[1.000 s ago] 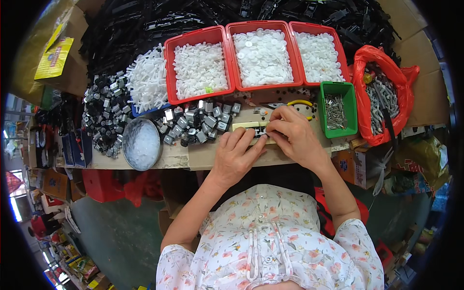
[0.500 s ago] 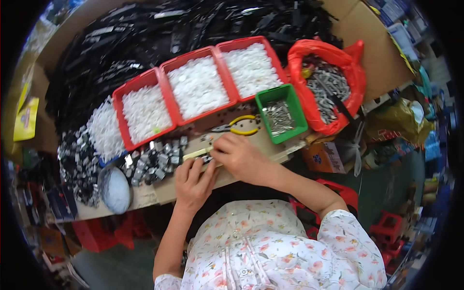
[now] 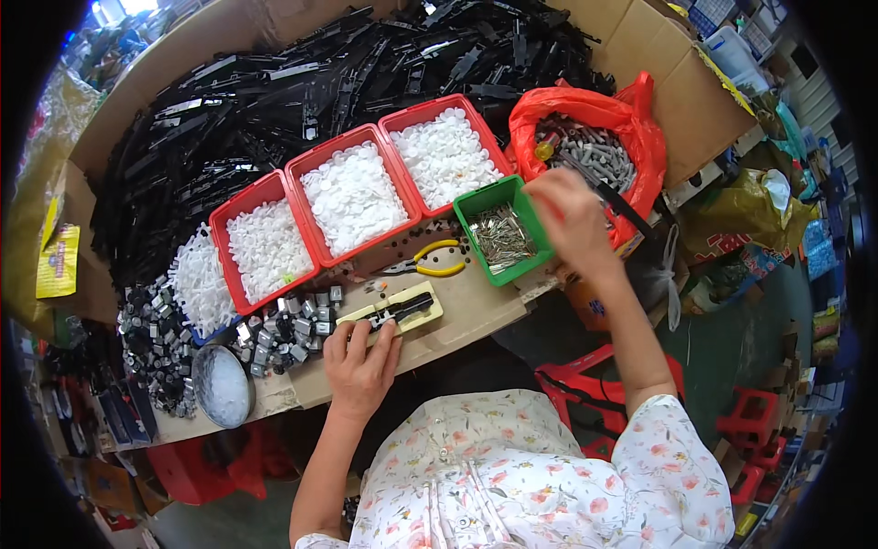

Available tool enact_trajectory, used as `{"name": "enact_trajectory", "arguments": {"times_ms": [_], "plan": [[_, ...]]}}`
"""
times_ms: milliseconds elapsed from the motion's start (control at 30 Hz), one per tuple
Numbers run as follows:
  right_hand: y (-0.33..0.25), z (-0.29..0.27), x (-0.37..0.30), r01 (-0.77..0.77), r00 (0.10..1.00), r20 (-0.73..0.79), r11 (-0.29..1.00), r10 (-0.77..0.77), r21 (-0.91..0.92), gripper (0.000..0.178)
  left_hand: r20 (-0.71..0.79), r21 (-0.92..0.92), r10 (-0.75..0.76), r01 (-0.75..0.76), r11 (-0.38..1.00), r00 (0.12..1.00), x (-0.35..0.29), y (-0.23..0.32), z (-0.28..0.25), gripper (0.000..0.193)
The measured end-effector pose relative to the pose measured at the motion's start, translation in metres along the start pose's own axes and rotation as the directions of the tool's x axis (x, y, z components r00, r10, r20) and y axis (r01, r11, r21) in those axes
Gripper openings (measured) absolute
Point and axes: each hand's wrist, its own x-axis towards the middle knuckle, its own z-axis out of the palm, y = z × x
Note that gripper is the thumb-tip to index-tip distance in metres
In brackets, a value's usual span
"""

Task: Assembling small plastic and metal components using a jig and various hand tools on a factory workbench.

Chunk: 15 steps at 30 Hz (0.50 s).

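My left hand (image 3: 361, 366) presses its fingertips on the left end of a cream block-like fixture (image 3: 419, 320) at the table's front edge. In the fixture's groove lies a long, narrow black plastic part (image 3: 413, 305); its left end is partly hidden by my fingers. My right hand (image 3: 574, 220) is up and to the right, between the green bin (image 3: 523, 272) and the red plastic bag (image 3: 645, 128). Its fingers look curled but are blurred, and whether they hold anything is unclear. Thin metal pins (image 3: 501, 238) fill the green bin. Grey cylindrical pieces (image 3: 604, 151) lie in the bag.
Pliers (image 3: 439, 268) with yellow handles lie behind the fixture. Three red trays (image 3: 325, 256) of small white pieces stand farther back, before heaped black plastic strips (image 3: 311, 101). Metallic blocks (image 3: 293, 329) and a round bowl (image 3: 222, 389) are at left. A red stool (image 3: 585, 393) stands below.
My right hand has left the fixture and moved right, to beside the green bin. My left hand stays on the fixture, whose black part now shows.
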Motion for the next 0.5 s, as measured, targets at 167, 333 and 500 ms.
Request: {"name": "enact_trajectory", "arguments": {"times_ms": [167,333,500], "plan": [[0.068,-0.002,0.0,-0.009,0.994,0.105,0.963,0.039,-0.268,0.028,-0.014,-0.068,-0.062,0.061,0.996,0.998,-0.012,0.0,-0.006,0.034],[0.088,-0.02,0.004,-0.05,0.976,0.197,0.972,0.096,-0.228,0.017,-0.099,-0.176,-0.085,0.067,0.982,0.991,-0.004,-0.003,-0.031,0.035],[0.116,-0.02,0.015,-0.013,0.967,0.24,0.955,0.087,-0.297,0.016,-0.218,-0.118,-0.265,0.244,0.963,0.939,-0.007,-0.049,-0.079,0.028]]}}
